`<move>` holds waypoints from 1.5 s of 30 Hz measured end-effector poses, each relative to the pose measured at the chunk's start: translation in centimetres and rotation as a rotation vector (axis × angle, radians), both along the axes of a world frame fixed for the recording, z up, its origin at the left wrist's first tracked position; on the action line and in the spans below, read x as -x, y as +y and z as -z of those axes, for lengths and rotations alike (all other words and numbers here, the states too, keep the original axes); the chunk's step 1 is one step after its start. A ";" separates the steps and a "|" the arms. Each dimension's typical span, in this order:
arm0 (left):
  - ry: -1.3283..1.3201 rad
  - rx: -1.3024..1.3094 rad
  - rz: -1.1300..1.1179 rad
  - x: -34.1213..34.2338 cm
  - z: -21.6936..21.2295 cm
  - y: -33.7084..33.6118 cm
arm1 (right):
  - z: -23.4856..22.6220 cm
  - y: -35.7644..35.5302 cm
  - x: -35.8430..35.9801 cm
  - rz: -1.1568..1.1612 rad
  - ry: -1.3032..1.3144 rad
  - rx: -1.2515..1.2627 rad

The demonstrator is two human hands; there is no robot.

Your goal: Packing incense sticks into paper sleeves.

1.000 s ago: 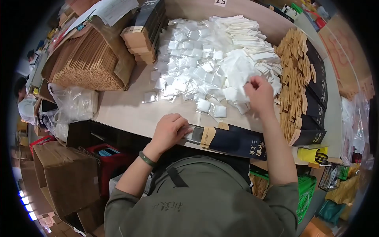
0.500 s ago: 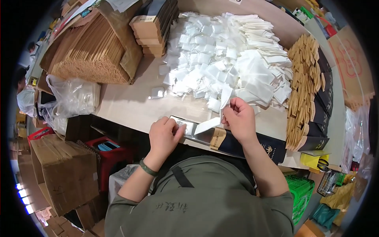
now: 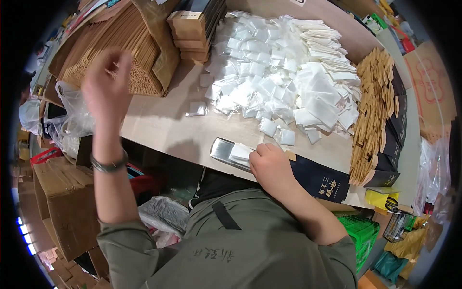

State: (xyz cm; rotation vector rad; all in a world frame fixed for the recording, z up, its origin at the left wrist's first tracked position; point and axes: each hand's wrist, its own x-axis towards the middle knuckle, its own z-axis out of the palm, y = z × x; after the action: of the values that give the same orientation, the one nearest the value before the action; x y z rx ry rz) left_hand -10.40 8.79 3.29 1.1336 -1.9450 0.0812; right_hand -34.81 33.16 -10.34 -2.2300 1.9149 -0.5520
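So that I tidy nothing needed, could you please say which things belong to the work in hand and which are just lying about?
In use, it seems:
metal tray, white piece and dark sleeve, by the right hand
white packet pile
brown stick bundle, behind the raised left hand

Apparently lying about:
cardboard box
green crate
clear bag

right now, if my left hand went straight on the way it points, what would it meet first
Most likely the big brown bundle; depth is unclear, so the left hand may be above it.

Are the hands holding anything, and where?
The right hand covers one end of the white packet; a grip can't be told. The blurred left hand shows nothing held.
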 end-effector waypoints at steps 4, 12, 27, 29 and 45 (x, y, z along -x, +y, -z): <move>-0.459 -0.108 -0.159 -3.0 -3.5 -9.6 | -3.0 0.1 -0.1 0.029 -0.137 -0.084; -0.436 -0.194 -0.060 -3.6 1.7 -11.6 | 1.1 1.1 -0.3 -0.029 -0.173 -0.108; -0.468 0.006 -0.132 -5.0 2.5 -14.1 | 1.1 4.7 2.5 -0.216 -0.145 0.233; -0.486 -0.074 -0.268 -1.7 -0.1 -11.5 | 0.2 4.8 3.4 -0.173 -0.151 0.203; 0.043 -1.361 0.592 -1.2 11.5 10.0 | 0.1 7.8 3.4 0.039 -0.211 0.077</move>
State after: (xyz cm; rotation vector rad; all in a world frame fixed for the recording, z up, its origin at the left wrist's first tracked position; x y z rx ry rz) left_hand -9.19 18.79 -8.22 1.1867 -2.1457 -1.7679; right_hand -38.26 40.91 -10.43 -2.0865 1.8625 -0.8441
